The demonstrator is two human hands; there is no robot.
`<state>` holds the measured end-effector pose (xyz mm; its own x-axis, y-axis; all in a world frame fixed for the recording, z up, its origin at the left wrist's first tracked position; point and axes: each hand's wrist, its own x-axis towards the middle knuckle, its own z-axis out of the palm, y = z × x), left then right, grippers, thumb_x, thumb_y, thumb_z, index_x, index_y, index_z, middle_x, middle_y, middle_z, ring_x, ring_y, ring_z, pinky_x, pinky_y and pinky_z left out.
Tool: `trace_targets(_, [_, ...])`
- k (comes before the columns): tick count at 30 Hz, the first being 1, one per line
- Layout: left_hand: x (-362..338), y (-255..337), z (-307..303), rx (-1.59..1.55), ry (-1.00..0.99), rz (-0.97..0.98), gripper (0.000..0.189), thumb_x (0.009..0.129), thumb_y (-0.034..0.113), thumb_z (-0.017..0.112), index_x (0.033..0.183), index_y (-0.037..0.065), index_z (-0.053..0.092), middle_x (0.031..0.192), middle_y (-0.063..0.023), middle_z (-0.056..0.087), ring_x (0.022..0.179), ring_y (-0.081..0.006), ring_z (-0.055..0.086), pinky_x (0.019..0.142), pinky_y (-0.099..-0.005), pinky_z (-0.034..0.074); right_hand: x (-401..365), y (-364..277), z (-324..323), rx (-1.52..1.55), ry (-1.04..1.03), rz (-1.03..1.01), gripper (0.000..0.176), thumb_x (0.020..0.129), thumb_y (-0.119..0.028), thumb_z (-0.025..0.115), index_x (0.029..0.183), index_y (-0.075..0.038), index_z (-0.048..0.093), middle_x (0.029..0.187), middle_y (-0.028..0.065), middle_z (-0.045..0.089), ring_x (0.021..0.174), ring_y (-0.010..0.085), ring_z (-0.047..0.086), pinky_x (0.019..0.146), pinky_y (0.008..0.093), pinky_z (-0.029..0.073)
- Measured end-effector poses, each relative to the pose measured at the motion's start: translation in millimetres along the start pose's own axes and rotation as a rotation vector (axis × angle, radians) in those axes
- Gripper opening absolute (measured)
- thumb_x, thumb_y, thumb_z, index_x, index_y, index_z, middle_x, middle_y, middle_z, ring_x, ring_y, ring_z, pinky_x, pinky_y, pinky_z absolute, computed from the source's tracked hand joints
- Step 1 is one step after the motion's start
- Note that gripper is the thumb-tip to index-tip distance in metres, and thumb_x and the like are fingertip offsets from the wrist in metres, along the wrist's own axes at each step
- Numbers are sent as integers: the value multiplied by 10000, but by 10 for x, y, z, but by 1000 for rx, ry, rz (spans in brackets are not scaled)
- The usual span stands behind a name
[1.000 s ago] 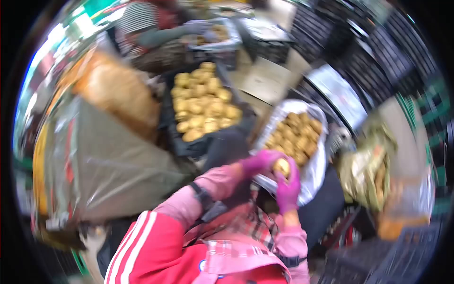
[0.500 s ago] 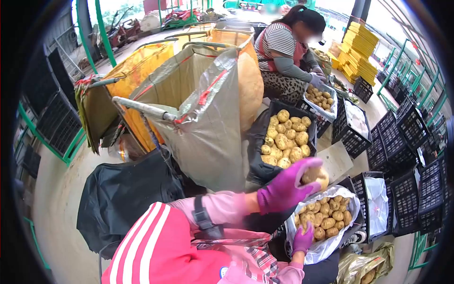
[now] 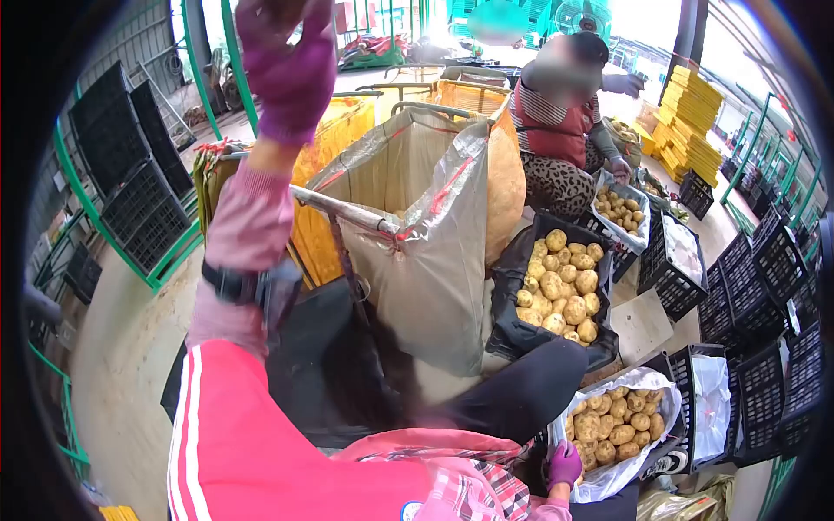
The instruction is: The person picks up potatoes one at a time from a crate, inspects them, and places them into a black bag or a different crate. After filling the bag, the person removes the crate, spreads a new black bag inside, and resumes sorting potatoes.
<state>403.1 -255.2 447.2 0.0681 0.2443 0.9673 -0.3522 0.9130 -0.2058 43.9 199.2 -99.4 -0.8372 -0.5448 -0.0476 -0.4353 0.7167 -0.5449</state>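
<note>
My left hand [image 3: 300, 74], in a purple glove, is raised at the top left, above and beside the tall grey sack [image 3: 417, 260] held open on a metal frame. Blur and the frame edge hide its fingertips, and no potato shows in it. My right hand [image 3: 565, 464], gloved in purple too, is closed at the near side of a crate lined with white plastic [image 3: 608, 486]. Whatever its fingers hold is hidden. Brown potatoes [image 3: 621, 425] fill that crate. Behind it stands a black-lined crate [image 3: 504, 304] of larger, paler potatoes [image 3: 560, 282].
A co-worker [image 3: 556, 122] sits at the back by another lined crate [image 3: 643, 230] of potatoes. Orange sacks [image 3: 334, 143] stand behind the grey one. Black crates [image 3: 760, 399] line the right side, with stacked yellow trays [image 3: 691, 122] farther back.
My left hand has swung from above the white-lined crate, where it held a potato, up to the upper left. My right hand has drawn back to the crate's edge. The camera view has shifted.
</note>
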Motion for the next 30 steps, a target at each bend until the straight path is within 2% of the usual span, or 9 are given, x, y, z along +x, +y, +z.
trace_targets(8, [-412,-2421,1129,454,-932,-570,710,936,429,563,1438,-23,346,1045,-263,661,966,-313,668,947,-362,488,-36,6,-37,10,24,5,378,893,-384,591,1070,-62,681,1024,196,686,964,398,642,846,453,505])
trace_targets(9, [-211,-1768,1105,327,-898,-720,661,952,443,579,1415,0,413,1321,-245,549,1244,-338,518,1065,-399,398,-76,-37,-51,-8,28,3,379,891,-382,590,1074,-62,680,1027,195,685,967,397,641,850,455,504])
trace_targets(13, [156,-592,1171,-210,-845,-887,577,924,383,632,1335,-6,520,1268,-125,581,1207,-206,527,1058,-342,374,-62,-17,-32,-31,-10,-55,437,920,-425,535,1144,-72,660,1105,199,664,995,404,633,879,465,497])
trace_targets(15, [110,387,974,-135,-969,339,476,944,207,562,1359,-17,496,1336,-134,544,1170,-216,579,998,-329,455,-105,-171,-173,-41,-105,34,429,921,-413,545,1170,-78,645,1142,175,658,1053,374,618,908,460,486])
trace_targets(18, [-505,2478,787,-591,-992,-690,509,879,-21,559,1379,-27,463,1352,-192,536,1206,-250,577,1038,-341,456,-146,-134,-122,33,-36,44,435,912,-436,558,1188,-108,634,1141,157,662,1036,352,628,902,454,492])
trace_targets(19, [-846,2723,783,-588,-1035,-127,512,897,44,571,1391,-22,456,1370,-181,529,1262,-265,537,1053,-365,435,-138,-57,-26,19,-4,20,423,901,-426,571,1186,-119,633,1127,139,669,1031,337,633,891,449,497])
trace_targets(25, [-2569,3985,1739,-1202,-1596,-859,466,970,272,602,1337,2,507,1286,-175,586,1161,-301,582,992,-361,453,-235,-74,-90,76,97,-34,377,858,-371,611,1157,-141,635,1065,103,676,1002,303,631,860,440,474])
trace_targets(28, [-3354,4355,2091,-1243,-1462,-744,408,987,258,579,1298,-3,543,1199,-123,631,1068,-229,609,931,-327,477,-298,-58,-112,114,112,-30,390,861,-371,614,1172,-136,631,1101,109,667,1022,309,625,888,434,466])
trace_targets(30, [-3735,4586,2194,-1449,-1528,-1290,368,989,239,578,1276,7,571,1127,-50,630,1034,-112,580,890,-260,475,-298,-105,-236,238,43,55,396,873,-370,608,1184,-125,624,1104,121,664,1038,320,620,912,428,464])
